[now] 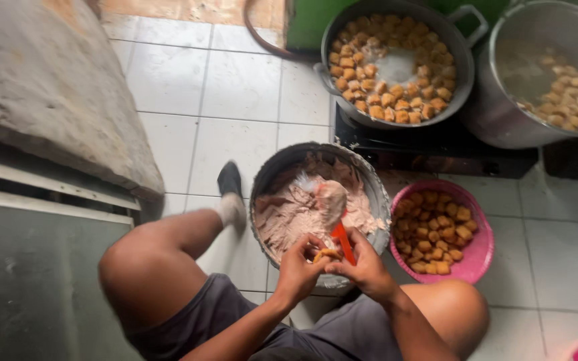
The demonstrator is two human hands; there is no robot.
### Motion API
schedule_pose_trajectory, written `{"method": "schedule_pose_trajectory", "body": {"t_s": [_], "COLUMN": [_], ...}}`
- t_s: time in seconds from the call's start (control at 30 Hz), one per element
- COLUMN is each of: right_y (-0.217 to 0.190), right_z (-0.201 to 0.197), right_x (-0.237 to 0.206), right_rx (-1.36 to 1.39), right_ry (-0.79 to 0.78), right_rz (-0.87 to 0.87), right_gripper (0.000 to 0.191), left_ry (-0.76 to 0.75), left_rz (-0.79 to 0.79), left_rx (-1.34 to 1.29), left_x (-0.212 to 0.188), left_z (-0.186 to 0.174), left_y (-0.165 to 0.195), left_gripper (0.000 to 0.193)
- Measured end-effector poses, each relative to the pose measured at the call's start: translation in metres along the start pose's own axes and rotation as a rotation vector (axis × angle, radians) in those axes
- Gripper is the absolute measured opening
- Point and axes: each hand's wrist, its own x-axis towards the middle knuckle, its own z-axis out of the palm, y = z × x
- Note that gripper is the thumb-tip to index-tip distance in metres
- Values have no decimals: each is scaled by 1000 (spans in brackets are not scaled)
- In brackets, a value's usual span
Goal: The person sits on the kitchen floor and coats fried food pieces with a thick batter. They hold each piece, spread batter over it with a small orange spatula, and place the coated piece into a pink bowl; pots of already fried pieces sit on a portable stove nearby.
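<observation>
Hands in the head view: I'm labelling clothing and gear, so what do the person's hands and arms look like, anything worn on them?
Both the left hand and right hand are bare: no gloves, rings, watch or sleeves visible. Forearms are uncovered up to the frame edge.

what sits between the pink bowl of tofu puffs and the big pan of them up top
In the head view, the black stove lies between the pink bowl and the pan, which rests on it.

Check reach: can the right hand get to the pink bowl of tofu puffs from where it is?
Probably yes. The right hand sits just beside the pink bowl, nothing between them, but it holds an orange-handled spoon, so it isn't free.
</observation>
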Motion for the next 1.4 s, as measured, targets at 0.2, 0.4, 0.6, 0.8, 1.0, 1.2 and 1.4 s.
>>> {"method": "schedule_pose_trajectory", "body": {"t_s": [0.2, 0.4, 0.6, 0.8, 1.0, 1.2, 1.4], "right_y": [22, 34, 42, 50, 32, 13, -9], "right_z": [-34, -44, -53, -49, -31, -32, -33], "right_x": [-15, -14, -12, -5, 9, 10, 5], "right_rx": [147, 184, 7, -204, -487, -675, -979], "right_ry": [110, 325, 491, 417, 491, 598, 667], "right_rz": [-26, 25, 185, 134, 62, 7, -224], "right_gripper": [43, 21, 13, 37, 35, 25, 22], "left_ry": [-215, -323, -118, -56, -77, -366, -408], "left_rz": [6, -11, -127, -93, 16, 117, 20], "left_rx": [48, -72, -205, -357, -95, -300, -360], "left_x": [10, 15, 75, 114, 95, 86, 94], "left_z": [16, 17, 8, -6, 6, -7, -22], "left_y": [7, -5, -22, -9, 15, 20, 13], "left_gripper": [18, 20, 24, 18, 22, 54, 55]}}
